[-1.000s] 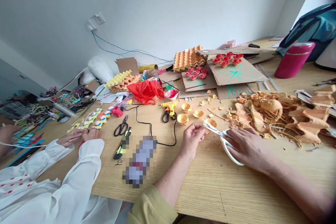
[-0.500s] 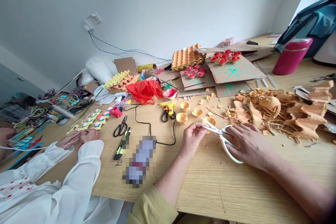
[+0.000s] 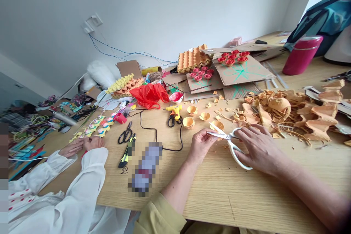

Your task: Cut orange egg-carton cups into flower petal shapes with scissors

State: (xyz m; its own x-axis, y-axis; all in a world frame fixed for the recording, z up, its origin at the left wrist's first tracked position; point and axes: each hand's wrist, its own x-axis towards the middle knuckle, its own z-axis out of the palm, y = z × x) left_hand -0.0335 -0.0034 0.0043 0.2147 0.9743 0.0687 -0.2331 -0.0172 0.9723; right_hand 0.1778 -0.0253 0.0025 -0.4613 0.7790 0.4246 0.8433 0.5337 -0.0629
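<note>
My right hand (image 3: 257, 150) grips the handles of white scissors (image 3: 238, 153), whose blades are parted and point left. My left hand (image 3: 201, 142) is closed in a pinch at the blade tips; what it pinches is too small to make out. Just behind the blades sits an orange carton cup (image 3: 217, 125). Further cups, one (image 3: 188, 123) among them, stand left of it. To the right lies a heap of torn orange egg-carton pieces (image 3: 276, 111).
A yellow glue gun (image 3: 173, 109), black scissors (image 3: 125, 135) and a cutter (image 3: 127, 151) lie left of my hands. Red paper flowers (image 3: 230, 58) rest on cardboard (image 3: 246, 75). A pink bottle (image 3: 302, 55) stands at the right. Another person's hands (image 3: 83, 146) work at the left.
The view has shifted slightly. The scissor blades look wider apart than before. Both my hands stay in nearly the same place.
</note>
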